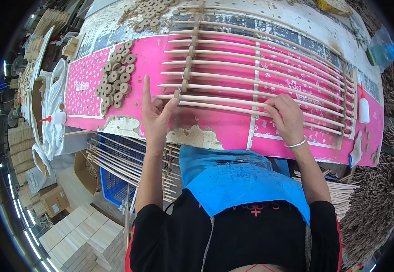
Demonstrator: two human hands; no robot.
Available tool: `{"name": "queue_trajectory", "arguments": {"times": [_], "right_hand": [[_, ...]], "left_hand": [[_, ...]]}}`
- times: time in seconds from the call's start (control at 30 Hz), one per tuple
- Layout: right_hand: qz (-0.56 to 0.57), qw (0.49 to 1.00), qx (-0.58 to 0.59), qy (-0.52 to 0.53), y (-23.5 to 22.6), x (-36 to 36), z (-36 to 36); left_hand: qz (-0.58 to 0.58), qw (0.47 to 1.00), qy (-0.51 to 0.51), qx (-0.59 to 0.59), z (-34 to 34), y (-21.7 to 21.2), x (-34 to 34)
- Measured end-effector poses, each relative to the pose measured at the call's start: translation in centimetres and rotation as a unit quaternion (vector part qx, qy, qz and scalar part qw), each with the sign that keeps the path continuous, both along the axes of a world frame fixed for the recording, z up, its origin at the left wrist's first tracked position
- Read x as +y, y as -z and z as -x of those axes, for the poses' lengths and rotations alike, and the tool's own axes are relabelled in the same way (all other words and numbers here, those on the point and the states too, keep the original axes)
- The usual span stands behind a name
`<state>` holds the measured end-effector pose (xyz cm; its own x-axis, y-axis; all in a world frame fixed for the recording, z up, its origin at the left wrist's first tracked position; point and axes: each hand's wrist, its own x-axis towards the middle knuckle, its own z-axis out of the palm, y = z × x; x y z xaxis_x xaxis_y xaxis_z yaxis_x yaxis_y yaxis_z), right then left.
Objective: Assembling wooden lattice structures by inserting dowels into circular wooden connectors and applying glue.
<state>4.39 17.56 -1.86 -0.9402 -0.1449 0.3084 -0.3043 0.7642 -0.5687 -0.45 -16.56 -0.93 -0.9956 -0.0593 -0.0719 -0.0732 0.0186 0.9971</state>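
A row of pale wooden rods [224, 75] lies across the pink table covering. Their left ends pass through round wooden discs [186, 72], with more discs near their right ends. My left hand [155, 115] is at the left end of the nearest rods, index finger stretched away and thumb spread from it. The thumb tip rests against or close by the nearest disc [177, 94]. With thumb and fingers pinched, my right hand [286, 117] holds the nearest rod [226, 108] right of its middle. Its fingertips partly cover that rod.
Loose discs [117, 77] are heaped left of the rods, with another pile [149, 13] farther back. A white bottle [363, 109] with a red tip lies at the right; a similar bottle [57, 118] is at the left edge. Below the table stands a blue crate [115, 181].
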Motion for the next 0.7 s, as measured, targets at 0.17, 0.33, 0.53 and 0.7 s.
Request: {"name": "queue_trajectory", "arguments": {"times": [0.17,0.33,0.53,0.7], "right_hand": [[-0.017,1.000,-0.007,0.004,0.6,-0.1,0.0],[0.019,0.999,-0.024,-0.008,1.5,0.5,0.1],[0.020,0.999,0.026,-0.001,3.2,0.9,-0.3],[0.018,0.999,0.024,0.012,3.1,0.5,-0.4]], "left_hand": [[0.029,1.000,0.006,0.000,-0.4,0.6,-0.2],[0.289,0.954,0.022,0.074,-0.7,-0.4,-2.1],[0.529,0.790,0.115,0.289,0.5,0.0,-2.0],[0.503,0.812,0.115,0.273,0.7,1.1,-1.7]]}}
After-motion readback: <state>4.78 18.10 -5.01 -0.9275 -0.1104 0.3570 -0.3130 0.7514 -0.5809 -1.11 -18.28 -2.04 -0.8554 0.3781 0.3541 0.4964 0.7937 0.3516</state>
